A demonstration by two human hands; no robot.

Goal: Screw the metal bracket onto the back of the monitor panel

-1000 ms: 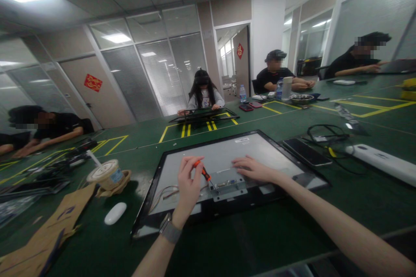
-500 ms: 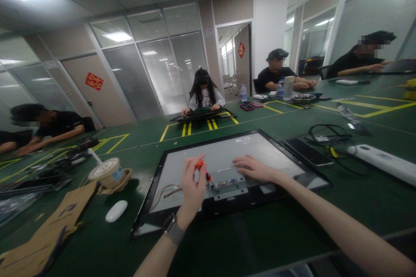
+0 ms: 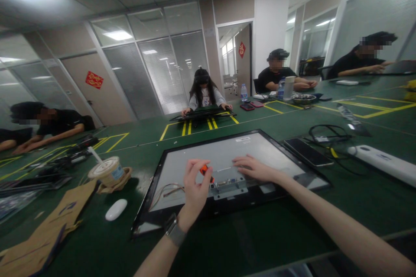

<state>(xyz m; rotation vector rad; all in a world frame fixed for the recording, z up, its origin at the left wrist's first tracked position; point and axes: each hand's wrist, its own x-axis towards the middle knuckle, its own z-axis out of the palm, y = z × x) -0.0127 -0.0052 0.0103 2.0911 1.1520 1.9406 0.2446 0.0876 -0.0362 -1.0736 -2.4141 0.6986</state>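
A flat monitor panel (image 3: 227,151) lies face down on the green table, its grey metal back up. My left hand (image 3: 195,190) is closed round a small screwdriver with an orange handle (image 3: 205,170), whose tip points down at the metal connector bracket (image 3: 227,186) near the panel's front edge. My right hand (image 3: 255,169) lies flat on the panel just behind the bracket, fingers stretched out. A watch sits on my left wrist (image 3: 173,230). Thin wires (image 3: 165,191) run across the panel left of my left hand.
A drink cup with a straw (image 3: 107,171), a white mouse (image 3: 116,209) and brown cardboard (image 3: 48,229) lie to the left. A phone (image 3: 307,151), black cables (image 3: 328,132) and a white power strip (image 3: 383,162) lie to the right. Several other people work at the same table.
My left hand has shifted a little to the right and turned, bringing the screwdriver closer over the bracket. My right hand has stayed in place.
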